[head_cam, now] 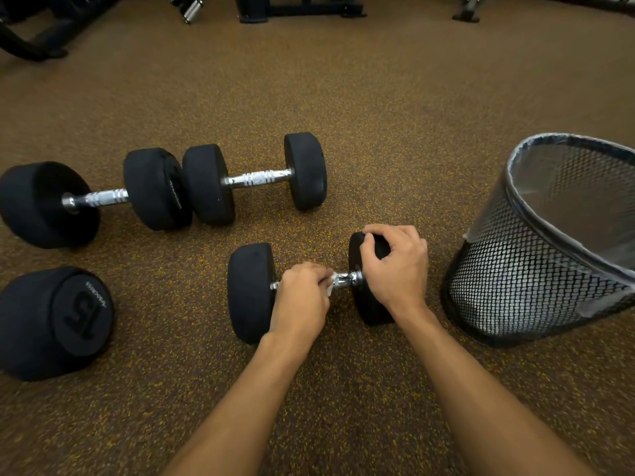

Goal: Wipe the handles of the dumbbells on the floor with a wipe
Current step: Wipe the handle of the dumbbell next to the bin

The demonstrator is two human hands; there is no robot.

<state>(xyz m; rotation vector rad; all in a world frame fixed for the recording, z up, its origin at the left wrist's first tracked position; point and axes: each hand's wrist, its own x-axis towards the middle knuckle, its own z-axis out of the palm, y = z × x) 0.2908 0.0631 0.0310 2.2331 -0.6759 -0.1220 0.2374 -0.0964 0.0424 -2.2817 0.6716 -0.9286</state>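
Note:
A black dumbbell (251,293) lies on the speckled floor in front of me. My left hand (302,300) is wrapped around its chrome handle (347,279) with a white wipe (329,285) pressed against the metal. My right hand (395,266) grips the top of that dumbbell's right head. Two more dumbbells lie end to end farther back: one in the middle (256,178) and one at the left (99,198), both with bare chrome handles. A fourth dumbbell (55,321) marked 15 points its end at me at the lower left.
A black mesh wastebasket (536,269) with a clear liner stands tilted just right of the near dumbbell. Black gym machine bases (299,10) line the far edge of the floor. Open brown floor lies between the dumbbells and the machines.

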